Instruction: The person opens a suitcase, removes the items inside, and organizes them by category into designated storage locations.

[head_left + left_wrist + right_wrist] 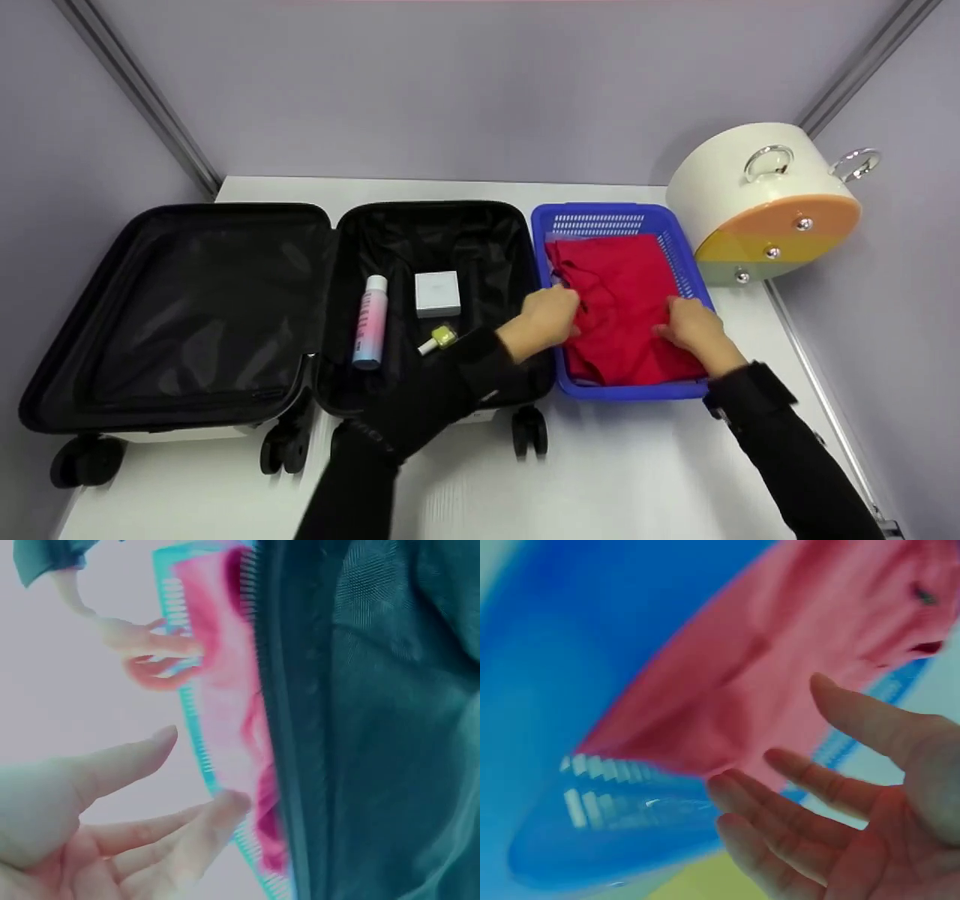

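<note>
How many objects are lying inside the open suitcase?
3, in its right half: spray can at left, white box beside it, yellow nail polish bottle nearest the left sleeve, which may hide others.

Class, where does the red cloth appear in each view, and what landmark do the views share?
Head: red cloth right of centre, inside the blue plastic basket.
Left wrist: red cloth near the middle, left of the black suitcase.
Right wrist: red cloth from left of centre to upper right.
Shared landmark: blue plastic basket.
</note>
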Action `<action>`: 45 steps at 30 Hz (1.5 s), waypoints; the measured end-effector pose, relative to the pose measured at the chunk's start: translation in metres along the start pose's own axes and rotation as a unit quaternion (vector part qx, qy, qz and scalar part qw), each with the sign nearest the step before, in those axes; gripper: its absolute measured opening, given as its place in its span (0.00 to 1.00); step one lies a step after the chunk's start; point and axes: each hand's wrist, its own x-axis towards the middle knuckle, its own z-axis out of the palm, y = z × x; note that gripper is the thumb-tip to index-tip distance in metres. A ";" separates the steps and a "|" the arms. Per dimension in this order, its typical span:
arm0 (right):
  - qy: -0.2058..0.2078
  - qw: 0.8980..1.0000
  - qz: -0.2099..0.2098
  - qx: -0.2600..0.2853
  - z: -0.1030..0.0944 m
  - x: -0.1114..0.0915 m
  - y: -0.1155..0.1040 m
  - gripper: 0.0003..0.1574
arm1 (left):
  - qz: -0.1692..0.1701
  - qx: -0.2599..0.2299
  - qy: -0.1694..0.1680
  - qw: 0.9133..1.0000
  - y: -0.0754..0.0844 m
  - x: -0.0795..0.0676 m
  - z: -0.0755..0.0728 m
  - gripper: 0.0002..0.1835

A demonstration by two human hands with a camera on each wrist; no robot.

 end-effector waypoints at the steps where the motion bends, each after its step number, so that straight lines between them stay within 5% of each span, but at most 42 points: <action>1: 0.012 1.000 -0.021 0.009 0.000 -0.008 -0.004 0.22 | 0.007 -0.002 0.003 1.000 -0.006 -0.011 -0.005 0.14; 7: 0.075 0.984 -0.130 0.099 0.014 -0.051 -0.026 0.17 | 0.066 -0.052 0.064 0.994 -0.058 -0.080 -0.005 0.15; 13: 0.179 0.952 -0.179 0.173 0.049 -0.079 -0.035 0.11 | 0.100 -0.124 0.149 0.976 -0.099 -0.134 0.035 0.17; 18: 0.262 0.917 -0.204 0.221 0.082 -0.091 -0.034 0.11 | 0.105 -0.146 0.155 0.971 -0.116 -0.158 0.066 0.23; 21: 0.298 0.896 -0.224 0.241 0.101 -0.093 -0.034 0.15 | 0.134 -0.111 0.155 0.972 -0.122 -0.165 0.080 0.23; 24: 0.331 0.878 -0.242 0.245 0.119 -0.091 -0.037 0.20 | 0.160 -0.070 0.208 0.962 -0.124 -0.167 0.095 0.18; 28: 0.376 0.861 -0.255 0.229 0.141 -0.083 -0.041 0.22 | 0.166 -0.046 0.339 0.925 -0.124 -0.164 0.115 0.10; 31: 0.401 0.849 -0.259 0.226 0.152 -0.076 -0.041 0.19 | 0.156 -0.040 0.399 0.903 -0.122 -0.163 0.125 0.07; 40: 0.434 0.828 -0.275 0.226 0.155 -0.053 -0.040 0.17 | 0.165 -0.037 0.457 0.873 -0.122 -0.160 0.131 0.07; 45: 0.445 0.825 -0.273 0.215 0.146 -0.024 -0.045 0.17 | 0.166 -0.030 0.465 0.869 -0.122 -0.157 0.132 0.08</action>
